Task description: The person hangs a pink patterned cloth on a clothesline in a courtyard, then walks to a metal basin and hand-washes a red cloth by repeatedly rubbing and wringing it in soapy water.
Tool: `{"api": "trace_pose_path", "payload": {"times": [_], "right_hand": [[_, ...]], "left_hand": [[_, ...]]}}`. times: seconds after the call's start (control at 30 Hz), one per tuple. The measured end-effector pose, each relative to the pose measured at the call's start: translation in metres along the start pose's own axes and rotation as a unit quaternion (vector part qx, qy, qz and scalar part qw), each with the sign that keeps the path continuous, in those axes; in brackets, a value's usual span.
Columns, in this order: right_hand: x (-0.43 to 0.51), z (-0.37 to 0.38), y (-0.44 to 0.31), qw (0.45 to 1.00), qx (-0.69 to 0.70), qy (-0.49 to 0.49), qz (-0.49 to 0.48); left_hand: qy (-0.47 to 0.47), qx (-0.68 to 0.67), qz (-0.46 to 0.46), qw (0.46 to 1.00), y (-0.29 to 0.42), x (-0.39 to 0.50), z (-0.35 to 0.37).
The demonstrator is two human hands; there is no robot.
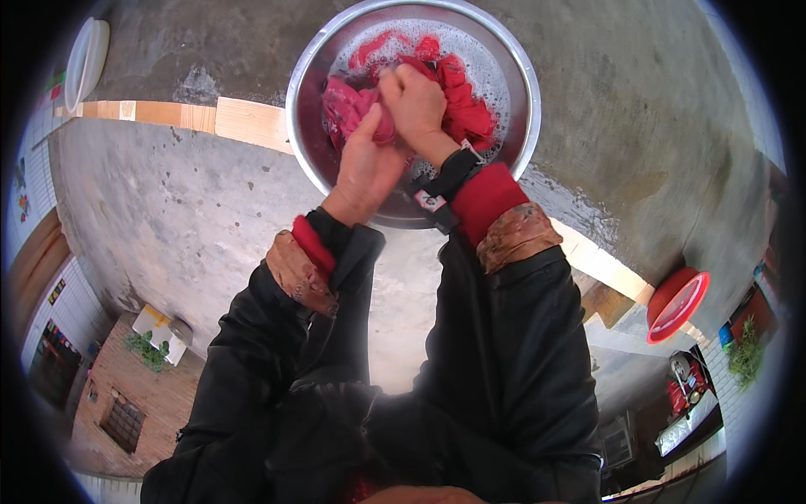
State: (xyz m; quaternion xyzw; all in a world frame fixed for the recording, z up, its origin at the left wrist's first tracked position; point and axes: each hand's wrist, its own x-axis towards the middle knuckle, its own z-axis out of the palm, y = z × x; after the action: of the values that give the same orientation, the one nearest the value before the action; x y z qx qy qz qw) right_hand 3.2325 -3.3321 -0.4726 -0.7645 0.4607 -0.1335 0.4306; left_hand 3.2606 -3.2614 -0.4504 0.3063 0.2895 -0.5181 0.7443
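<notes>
A round stainless steel basin (pixel 529 101) holds foamy water, with wet red cloth (pixel 463 101) lying along its right and far sides. My left hand (pixel 368 164), palm turned up, supports a bunched pink cloth (pixel 346 104) at the left of the basin. Beside it my right hand (pixel 415 104) is closed on part of the wet cloth near the basin's middle; its fingertips are blurred, and which piece they pinch is partly hidden. Dark bands circle both wrists, below red cuffs and brown patterned sleeve ends.
The basin stands on a concrete floor (pixel 220 183) crossed by a strip of pale wooden boards (pixel 252 123). A white basin (pixel 88 63) is at the far left, a red plastic basin (pixel 677 305) at the right. Leafy plants and a brick wall (pixel 157 403) appear towards the rim.
</notes>
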Motion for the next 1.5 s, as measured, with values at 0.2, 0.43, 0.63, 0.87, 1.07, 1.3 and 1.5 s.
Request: {"api": "trace_pose_path", "payload": {"times": [0.2, 0.43, 0.63, 0.87, 1.07, 1.3, 1.5], "right_hand": [[-0.006, 0.001, -0.006, 0.996, 0.052, -0.052, -0.054], [-0.019, -0.003, -0.014, 0.987, 0.084, -0.064, -0.125], [0.015, 0.025, 0.053, 0.994, -0.078, 0.029, -0.075], [-0.007, 0.04, 0.054, 0.983, -0.142, -0.106, -0.055], [-0.022, 0.014, 0.002, 0.976, 0.146, -0.054, -0.152], [-0.008, 0.028, -0.004, 0.93, 0.276, 0.031, -0.24], [0.007, 0.001, -0.016, 0.966, 0.228, -0.048, -0.108]], "left_hand": [[-0.083, -0.006, 0.011, 0.996, 0.013, -0.004, 0.008], [0.045, 0.116, 0.14, 0.982, 0.015, -0.002, 0.003], [-0.054, 0.085, 0.077, 0.992, 0.012, 0.024, -0.031], [0.083, 0.055, 0.097, 0.99, 0.029, 0.068, -0.091], [-0.182, 0.317, 0.179, 0.913, 0.028, 0.036, -0.073], [-0.159, 0.053, 0.086, 0.982, 0.024, 0.013, -0.018], [-0.244, 0.03, 0.0, 0.969, 0.011, 0.008, 0.001]]}}
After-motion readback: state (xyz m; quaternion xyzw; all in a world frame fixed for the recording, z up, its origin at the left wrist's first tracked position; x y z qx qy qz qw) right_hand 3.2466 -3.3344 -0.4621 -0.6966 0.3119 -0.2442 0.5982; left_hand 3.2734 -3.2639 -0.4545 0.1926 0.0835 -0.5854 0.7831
